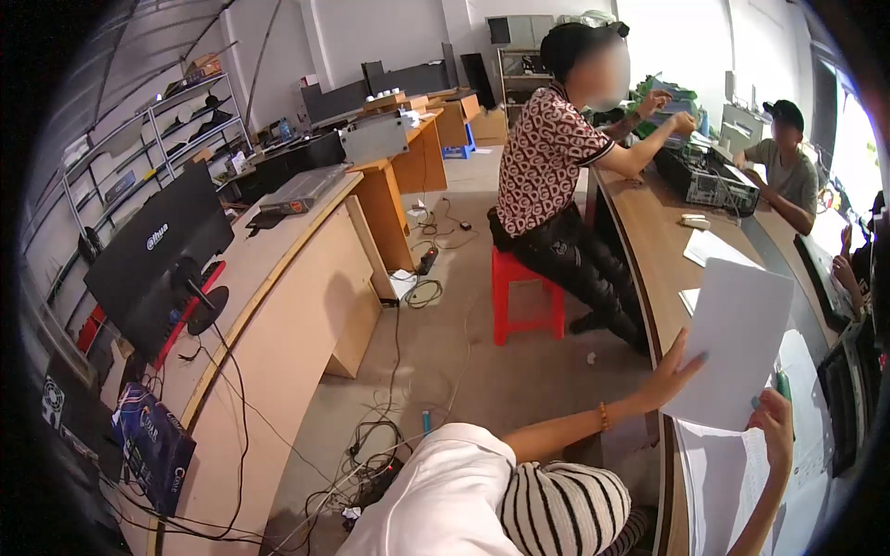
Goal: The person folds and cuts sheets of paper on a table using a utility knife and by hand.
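A white sheet of paper (732,334) is held up over the desk at the right. My left hand (671,375), with a beaded bracelet at the wrist, grips its left edge. At the lower right corner, my right hand (774,424) is closed on the paper. A green object (783,384), perhaps a pen, shows beside the right fingers; I cannot tell whether that hand holds it. Below lie papers with writing (802,463) on the desk.
Across the desk (640,222), a person in a patterned shirt (547,167) sits on a red stool (526,292) near an opened computer case (709,181). Another person (783,171) sits beyond. Cables (380,435) cover the floor; a monitor (162,264) stands on the left desk.
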Action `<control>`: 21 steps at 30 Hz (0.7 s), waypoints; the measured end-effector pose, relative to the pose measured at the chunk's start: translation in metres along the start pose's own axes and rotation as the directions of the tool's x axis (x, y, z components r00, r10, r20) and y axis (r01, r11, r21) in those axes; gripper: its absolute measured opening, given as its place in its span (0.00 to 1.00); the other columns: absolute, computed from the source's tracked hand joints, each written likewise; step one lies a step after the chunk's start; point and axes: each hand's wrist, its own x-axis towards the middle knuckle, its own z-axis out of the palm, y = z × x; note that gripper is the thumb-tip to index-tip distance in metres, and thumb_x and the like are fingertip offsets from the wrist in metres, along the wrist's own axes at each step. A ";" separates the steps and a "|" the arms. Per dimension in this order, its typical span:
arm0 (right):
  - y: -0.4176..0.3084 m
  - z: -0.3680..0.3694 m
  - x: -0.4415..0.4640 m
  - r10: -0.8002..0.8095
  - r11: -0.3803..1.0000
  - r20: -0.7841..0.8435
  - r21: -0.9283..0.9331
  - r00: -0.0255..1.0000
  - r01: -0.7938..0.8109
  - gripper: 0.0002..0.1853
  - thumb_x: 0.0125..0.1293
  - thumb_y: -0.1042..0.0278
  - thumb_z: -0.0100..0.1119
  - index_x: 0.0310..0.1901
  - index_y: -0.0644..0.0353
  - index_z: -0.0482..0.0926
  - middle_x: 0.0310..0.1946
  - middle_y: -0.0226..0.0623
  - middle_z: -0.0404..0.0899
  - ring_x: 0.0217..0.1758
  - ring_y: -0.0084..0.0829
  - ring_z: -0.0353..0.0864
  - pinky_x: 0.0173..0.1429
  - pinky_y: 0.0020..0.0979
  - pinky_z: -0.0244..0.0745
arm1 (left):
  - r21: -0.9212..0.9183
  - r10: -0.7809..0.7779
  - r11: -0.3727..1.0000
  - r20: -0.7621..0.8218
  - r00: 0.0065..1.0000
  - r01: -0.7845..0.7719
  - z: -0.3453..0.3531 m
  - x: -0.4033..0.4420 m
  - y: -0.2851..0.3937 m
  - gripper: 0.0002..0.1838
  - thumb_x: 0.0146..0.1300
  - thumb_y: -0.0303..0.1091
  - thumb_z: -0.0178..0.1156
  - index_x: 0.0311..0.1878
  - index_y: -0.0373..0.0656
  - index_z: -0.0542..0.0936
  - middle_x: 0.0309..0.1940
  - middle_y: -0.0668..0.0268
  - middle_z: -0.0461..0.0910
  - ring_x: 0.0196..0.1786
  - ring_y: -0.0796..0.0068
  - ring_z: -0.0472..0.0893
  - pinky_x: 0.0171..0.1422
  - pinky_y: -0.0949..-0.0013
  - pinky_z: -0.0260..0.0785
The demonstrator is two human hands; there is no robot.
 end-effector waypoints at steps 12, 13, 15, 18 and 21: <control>-0.024 0.044 -0.007 0.199 0.977 -0.089 0.090 0.976 -0.192 0.14 0.66 0.69 0.46 0.52 0.62 0.71 0.40 0.40 0.78 0.33 0.25 0.79 0.32 0.22 0.75 | 0.579 0.444 0.789 -0.305 0.842 -0.206 -0.171 0.197 -0.091 0.13 0.66 0.33 0.45 0.43 0.31 0.69 0.33 0.46 0.75 0.38 0.51 0.76 0.42 0.56 0.66; -0.023 0.043 -0.007 0.206 0.973 -0.094 0.125 0.974 -0.194 0.13 0.66 0.70 0.46 0.50 0.63 0.71 0.39 0.39 0.78 0.34 0.24 0.79 0.33 0.23 0.76 | 0.607 0.415 0.778 -0.306 0.857 -0.160 -0.177 0.217 -0.078 0.14 0.67 0.35 0.43 0.43 0.31 0.68 0.35 0.44 0.75 0.38 0.49 0.75 0.42 0.55 0.66; -0.023 0.044 -0.007 0.207 0.973 -0.102 0.122 0.973 -0.194 0.13 0.66 0.70 0.46 0.50 0.63 0.72 0.39 0.39 0.78 0.34 0.24 0.79 0.33 0.23 0.76 | 0.693 0.373 0.710 -0.225 0.900 -0.121 -0.193 0.260 -0.066 0.14 0.68 0.36 0.41 0.43 0.32 0.69 0.33 0.45 0.75 0.37 0.46 0.75 0.38 0.55 0.66; -0.025 0.046 -0.008 0.231 0.969 -0.119 0.117 0.966 -0.217 0.12 0.66 0.71 0.46 0.49 0.64 0.72 0.37 0.38 0.79 0.34 0.23 0.78 0.35 0.23 0.76 | 0.724 0.583 0.659 -0.319 0.747 -0.205 -0.187 0.314 -0.046 0.15 0.68 0.36 0.41 0.43 0.32 0.70 0.32 0.45 0.75 0.35 0.47 0.76 0.37 0.55 0.66; -0.026 0.048 -0.011 0.209 0.972 -0.102 0.134 0.973 -0.195 0.12 0.66 0.72 0.46 0.49 0.64 0.72 0.37 0.38 0.79 0.35 0.23 0.79 0.36 0.23 0.76 | 0.708 0.698 0.630 -0.334 0.634 -0.321 -0.178 0.365 -0.008 0.17 0.68 0.32 0.38 0.54 0.28 0.62 0.41 0.41 0.73 0.42 0.44 0.74 0.45 0.53 0.64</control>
